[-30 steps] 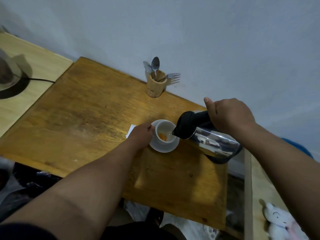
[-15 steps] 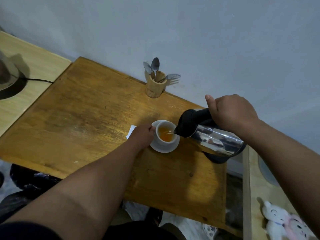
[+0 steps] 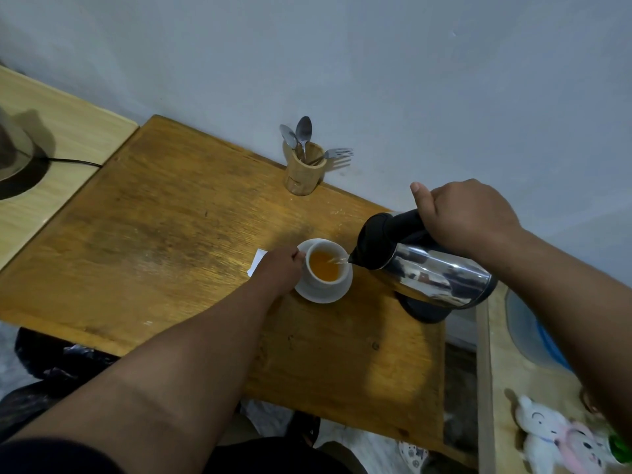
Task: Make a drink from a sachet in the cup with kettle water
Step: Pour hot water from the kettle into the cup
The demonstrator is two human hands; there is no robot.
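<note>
Fuller now, cup; kettle spout tilted left, right hand gripping.

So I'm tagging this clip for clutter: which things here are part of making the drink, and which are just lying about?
In use: kettle, tilted in the right hand, pouring; cup of orange liquid on its saucer, steadied by the left hand; white paper beside it, possibly the sachet.

Lying about: cutlery holder, plush toys, black cable.
</note>
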